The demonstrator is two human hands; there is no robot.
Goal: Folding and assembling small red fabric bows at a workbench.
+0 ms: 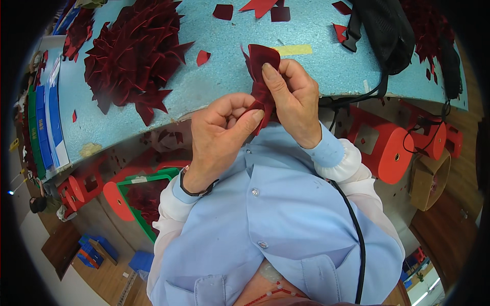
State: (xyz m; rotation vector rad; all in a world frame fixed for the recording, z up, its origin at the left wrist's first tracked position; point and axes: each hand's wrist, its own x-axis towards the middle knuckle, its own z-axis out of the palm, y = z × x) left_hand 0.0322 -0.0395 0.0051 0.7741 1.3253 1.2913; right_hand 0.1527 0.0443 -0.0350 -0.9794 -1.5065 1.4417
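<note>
A dark red velvet bow (262, 92) is held up between both hands, just over the near edge of the blue table. My left hand (219, 132) pinches its lower loop with thumb and fingers. Higher up, the thumb and fingers of my right hand (296, 97) are closed on the upper loop. The bow's middle is gathered narrow between the two hands. To the left lies a big heap of dark red bows (135, 53) with pointed tails.
Velvet scraps (203, 57) and a yellow tape strip (293, 49) lie on the blue table (204, 84). A black bag (383, 30) with straps sits at the right. Below the table stand red stools (393, 153) and a green crate (127, 196) of red pieces.
</note>
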